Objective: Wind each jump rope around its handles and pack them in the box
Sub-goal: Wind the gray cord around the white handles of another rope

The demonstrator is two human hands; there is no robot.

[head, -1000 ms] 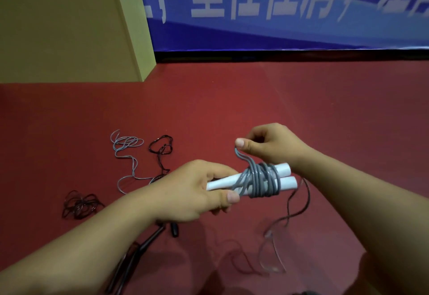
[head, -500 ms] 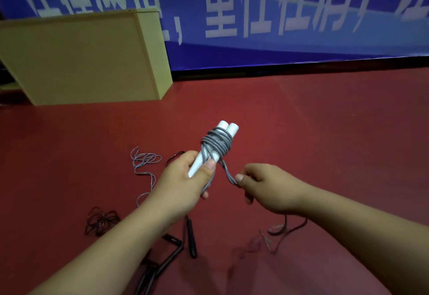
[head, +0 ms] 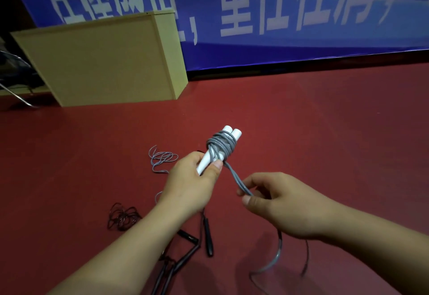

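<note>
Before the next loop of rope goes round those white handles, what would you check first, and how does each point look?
1. White handles held side by side in the left hand: ok.
2. Grey rope pinched by the right hand, running straight to the handles: ok.
3. Coils already wound sit bunched near the top end: ok, though whether they are tight, cannot tell.
4. Loose tail free of the black handles on the floor: cannot tell, it trails close by.
5. Box open and ready for packing: cannot tell, only its outer sides show.
</note>
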